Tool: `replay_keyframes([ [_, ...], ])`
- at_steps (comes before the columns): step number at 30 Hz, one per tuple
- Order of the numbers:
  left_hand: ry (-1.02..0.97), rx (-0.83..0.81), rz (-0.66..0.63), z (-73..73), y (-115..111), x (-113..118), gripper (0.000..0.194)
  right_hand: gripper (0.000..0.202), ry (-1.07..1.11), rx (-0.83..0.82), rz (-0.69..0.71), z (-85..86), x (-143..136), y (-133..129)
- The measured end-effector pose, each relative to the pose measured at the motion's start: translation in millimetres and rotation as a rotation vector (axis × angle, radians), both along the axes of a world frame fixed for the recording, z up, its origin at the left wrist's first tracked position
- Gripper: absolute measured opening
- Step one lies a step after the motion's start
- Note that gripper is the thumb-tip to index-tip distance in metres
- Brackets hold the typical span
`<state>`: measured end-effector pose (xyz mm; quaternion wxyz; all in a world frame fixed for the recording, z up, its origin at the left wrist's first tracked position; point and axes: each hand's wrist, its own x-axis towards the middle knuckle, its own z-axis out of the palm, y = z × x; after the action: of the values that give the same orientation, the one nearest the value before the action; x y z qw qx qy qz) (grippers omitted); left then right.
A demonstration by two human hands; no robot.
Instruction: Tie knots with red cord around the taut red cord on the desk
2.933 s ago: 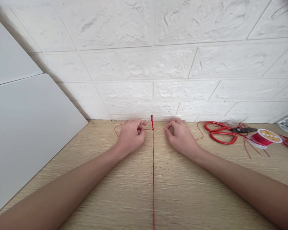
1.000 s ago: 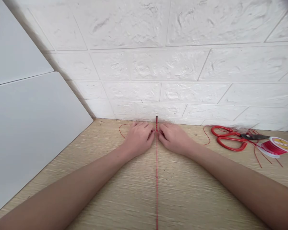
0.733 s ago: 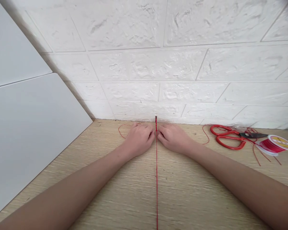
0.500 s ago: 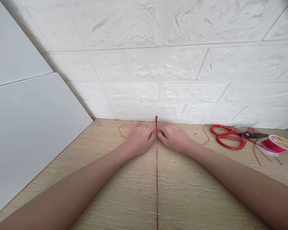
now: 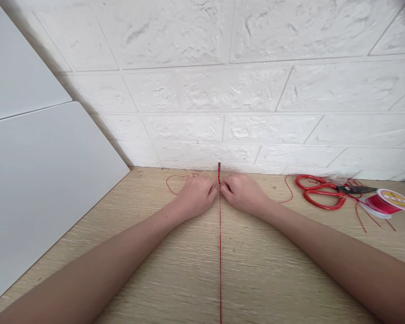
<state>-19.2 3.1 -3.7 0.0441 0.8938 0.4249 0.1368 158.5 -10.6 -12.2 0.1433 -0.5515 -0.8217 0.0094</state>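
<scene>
A red cord (image 5: 220, 252) runs straight from the near edge of the view to a dark nail (image 5: 219, 164) at the foot of the wall. Just below the nail, the cord is thicker and knotted. My left hand (image 5: 197, 195) is closed on a thin red thread, left of the cord. On the other side, my right hand (image 5: 241, 192) is closed on thread too, its fingertips close beside the knotted part. Loose thread loops out past both hands. The fingertips are mostly hidden.
Red-handled scissors (image 5: 325, 205) lie at the right with cut red threads around them. Beside them is a spool of red thread (image 5: 384, 204). A white brick-patterned wall (image 5: 202, 99) stands behind, and grey-white panels (image 5: 50, 180) are at the left.
The view has shifted very slightly. Both hands stay closed beside the cord in nearly the same place.
</scene>
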Motion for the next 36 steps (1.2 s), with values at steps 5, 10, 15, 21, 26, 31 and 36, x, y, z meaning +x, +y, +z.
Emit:
replay_keyframes([
  [5,0.033,0.037,0.002,-0.3,-1.5,-0.7,0.028,0.029,0.022,-0.007,-0.002,1.8,1.2,-0.6],
  [10,0.068,0.152,-0.05,0.7,-6.7,-2.1,0.029,0.029,0.102,-0.019,0.016,2.9,3.9,-2.5],
  [15,0.061,0.246,-0.077,1.0,-11.2,-3.4,0.026,0.016,0.244,0.024,0.03,2.1,6.7,-6.0],
  [21,-0.019,0.357,-0.125,1.5,-17.4,-4.6,0.024,0.016,0.282,0.089,0.081,0.9,9.2,-8.1],
  [26,-0.133,0.381,-0.159,1.7,-18.4,-5.1,0.031,0.028,0.316,0.08,0.136,1.4,10.0,-8.2],
  [31,-0.175,0.368,-0.251,3.8,-23.8,-4.8,0.034,0.034,0.355,0.032,0.186,4.7,9.3,-9.3],
  [36,-0.115,0.374,-0.311,8.5,-31.7,-4.4,0.031,0.038,0.39,-0.032,0.213,8.3,10.2,-10.4],
])
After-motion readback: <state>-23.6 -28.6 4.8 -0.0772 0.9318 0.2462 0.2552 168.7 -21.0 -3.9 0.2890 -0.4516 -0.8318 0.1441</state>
